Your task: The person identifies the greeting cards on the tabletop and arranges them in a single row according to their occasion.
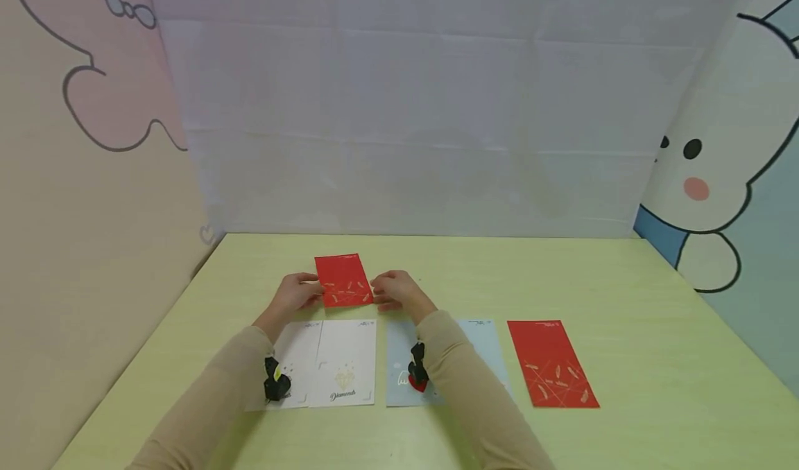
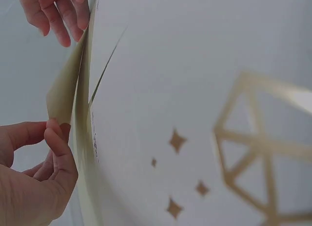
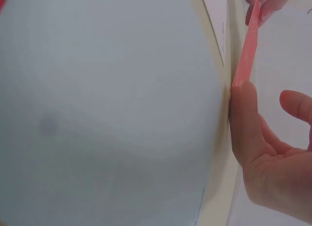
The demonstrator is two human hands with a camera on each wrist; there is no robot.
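Between both hands is a red card (image 1: pixel 343 280) with pale gold markings, raised beyond the row of cards in the head view. My left hand (image 1: pixel 295 295) pinches its left edge between thumb and fingers; the left wrist view shows this hand (image 2: pixel 39 172) with the card (image 2: pixel 63 96) tilted, its underside pale. At the opposite edge is my right hand (image 1: pixel 399 292). In the right wrist view the right hand (image 3: pixel 273 157) touches the end of the red card (image 3: pixel 247 52) with nearly straight fingers, its thumb held apart.
Nearer on the table (image 1: pixel 655 317) lie white cards (image 1: pixel 346 349) with gold diamond prints, light-blue cards (image 1: pixel 487 349) partly hidden by the right sleeve (image 1: pixel 480 394), and another red card (image 1: pixel 552 362) at right. A white sheet (image 1: pixel 424 109) hangs behind the table.
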